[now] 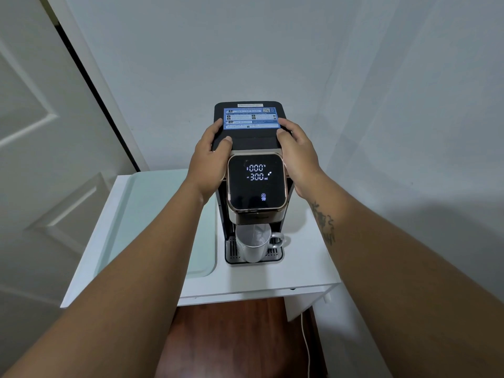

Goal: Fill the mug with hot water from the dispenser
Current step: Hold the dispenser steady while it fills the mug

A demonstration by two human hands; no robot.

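Observation:
A black hot water dispenser (pixel 253 143) with a rose-gold head stands on a white table (pixel 259 279). Its dark display (pixel 257 181) reads 000 °C and 300 ml. A grey metal mug (pixel 252 246) sits upright on the drip tray (pixel 231 252) under the spout, handle to the right, and a thin stream of water falls into it. My left hand (pixel 210 156) grips the dispenser's left side and my right hand (pixel 297 154) grips its right side, thumbs resting on the black lid.
The table's left half has a pale green glass inset (pixel 163 214). A white door (pixel 41 159) stands at the left, walls close behind and to the right. A white cable (pixel 306 347) hangs over dark wooden floor (pixel 231 336) below the table.

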